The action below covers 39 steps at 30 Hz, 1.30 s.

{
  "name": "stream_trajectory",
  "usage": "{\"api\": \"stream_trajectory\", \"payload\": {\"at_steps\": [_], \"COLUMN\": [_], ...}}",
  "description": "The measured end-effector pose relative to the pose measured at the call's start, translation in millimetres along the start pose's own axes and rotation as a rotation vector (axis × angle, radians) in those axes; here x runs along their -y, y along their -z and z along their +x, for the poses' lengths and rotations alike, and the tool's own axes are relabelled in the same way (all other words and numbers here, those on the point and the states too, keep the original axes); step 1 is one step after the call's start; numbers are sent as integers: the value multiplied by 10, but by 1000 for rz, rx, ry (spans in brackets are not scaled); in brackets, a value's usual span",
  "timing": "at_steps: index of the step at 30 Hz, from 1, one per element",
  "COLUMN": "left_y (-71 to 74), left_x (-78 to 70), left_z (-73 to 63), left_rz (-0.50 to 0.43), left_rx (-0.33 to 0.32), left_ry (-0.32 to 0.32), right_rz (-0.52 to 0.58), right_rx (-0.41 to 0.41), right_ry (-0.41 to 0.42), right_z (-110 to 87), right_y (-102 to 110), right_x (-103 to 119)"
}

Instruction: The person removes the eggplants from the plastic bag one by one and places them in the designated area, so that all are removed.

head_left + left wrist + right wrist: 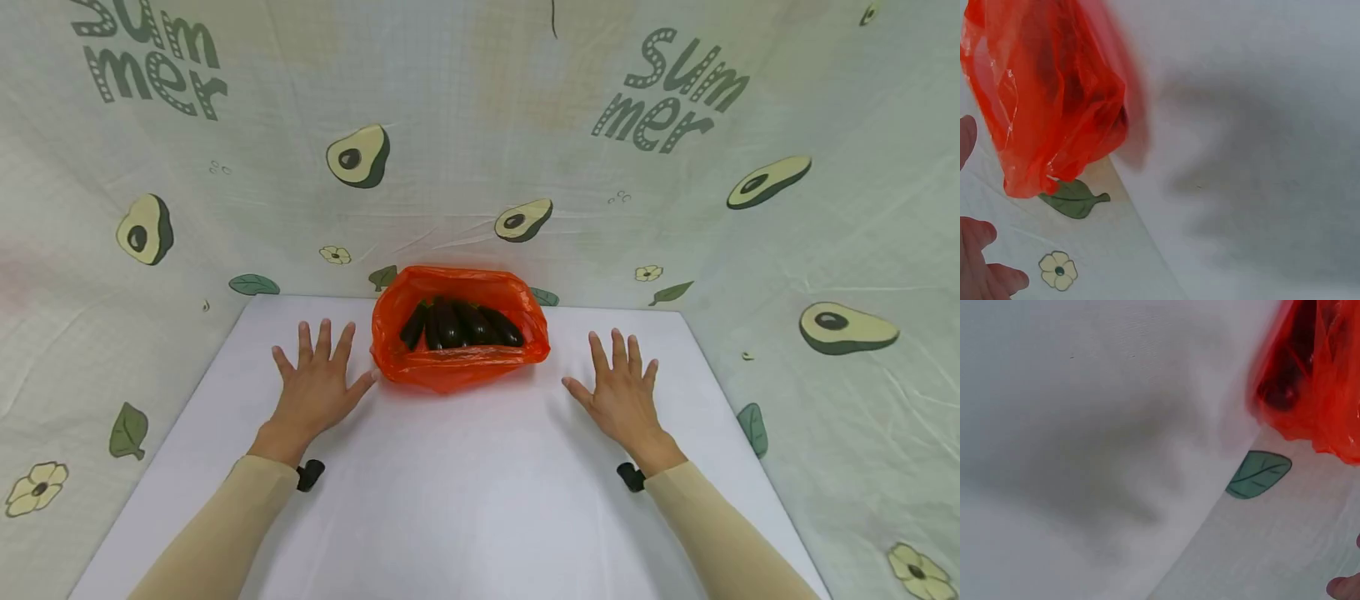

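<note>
A red plastic bag (442, 375) stands at the back middle of the white table, its mouth spread wide. Several dark, glossy eggplants (468, 325) lie inside it. To the bag's left my left hand (318, 392) is held with fingers spread, the thumb close to the bag's edge in the head view. My right hand (622, 400) hovers over the table on the other side, fingers spread and holding nothing. In the left wrist view the bag (1066, 100) shows beside a few fingertips (1007, 278). The right wrist view has the bag (1310, 394) at its upper right.
The white table (465, 500) runs back to a cloth backdrop (450, 150) printed with avocados, leaves and flowers, which rises behind it and along both sides. A small black device (310, 475) sits at the left wrist, another black device (631, 477) at the right.
</note>
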<state>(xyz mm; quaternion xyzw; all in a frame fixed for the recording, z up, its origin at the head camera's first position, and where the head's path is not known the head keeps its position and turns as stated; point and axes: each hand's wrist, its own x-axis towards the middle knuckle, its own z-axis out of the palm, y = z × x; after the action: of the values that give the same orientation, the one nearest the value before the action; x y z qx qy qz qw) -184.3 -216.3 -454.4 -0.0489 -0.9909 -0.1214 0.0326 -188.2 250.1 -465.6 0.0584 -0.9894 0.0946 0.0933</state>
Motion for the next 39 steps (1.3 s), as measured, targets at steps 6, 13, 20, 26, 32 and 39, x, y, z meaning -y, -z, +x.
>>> {"api": "stream_trajectory", "payload": {"at_steps": [6,13,20,26,32,39], "left_y": [-24,-135,-276,-247,-134,-24], "left_x": [-128,-315,-344,-362,-462,-548], "left_z": [184,447,636,629,404,-99], "left_rz": [1,-5,-8,-12,-24,6], "left_rx": [15,84,128,60,-24,-50], "left_ry": [-28,-58,-1,4,-47,-98], "right_rz": [13,54,66,104,132,122], "right_rx": [21,86,158,154,79,-12], "right_ry": [74,161,150,116,113,109], "right_z": [199,467,701,668,410,-85], "right_y": [-2,-122,-333,-322,-195,-38], "right_x": [212,520,631,638,605,465]}}
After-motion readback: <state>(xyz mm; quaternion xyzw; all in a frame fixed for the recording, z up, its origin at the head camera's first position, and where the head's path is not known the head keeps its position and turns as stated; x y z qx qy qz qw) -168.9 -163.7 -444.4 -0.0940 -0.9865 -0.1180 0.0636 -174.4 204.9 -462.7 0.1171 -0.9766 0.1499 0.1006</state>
